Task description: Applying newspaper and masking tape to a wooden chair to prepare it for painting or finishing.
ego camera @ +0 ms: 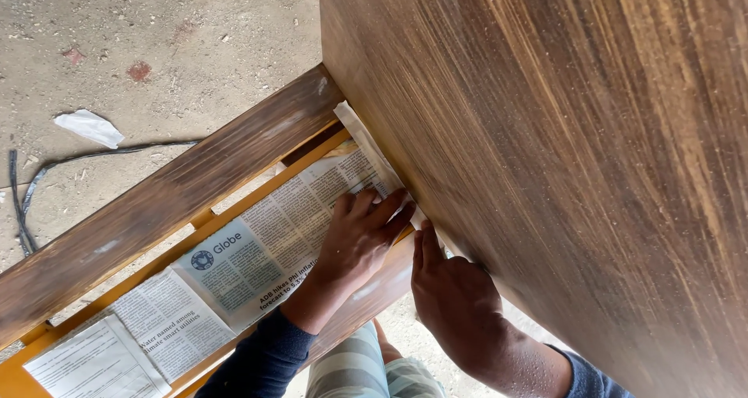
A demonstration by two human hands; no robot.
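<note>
The newspaper sheet [288,227] lies flat along a yellow wooden frame [234,202], and its far end runs up against the big brown-stained wooden panel [561,156] that fills the right of the view. A strip of masking tape [366,145] follows the seam where paper meets panel.

The left hand [358,242] lies spread and flat on the sheet, fingertips pressing its edge into the corner; it grips nothing. The right hand [456,301] sits just beside it, lower along the seam, forefinger stretched out against the tape and the other fingers loosely curled, holding nothing that shows.

The likely trouble is at that seam. Thin newsprint can tear or pucker if the flat hand drags sideways while pressing, and a tape edge rubbed down unevenly may lift and leave a gap against the stained face. Pressure from both hands could also shift the sheet off the frame rail.

More newspaper sheets [167,320] overlap further along the frame toward the left. A dark stained rail [156,211] runs parallel above them. Beyond is a concrete floor [156,47] with a crumpled white scrap [89,127] and a dark cable [47,176].
</note>
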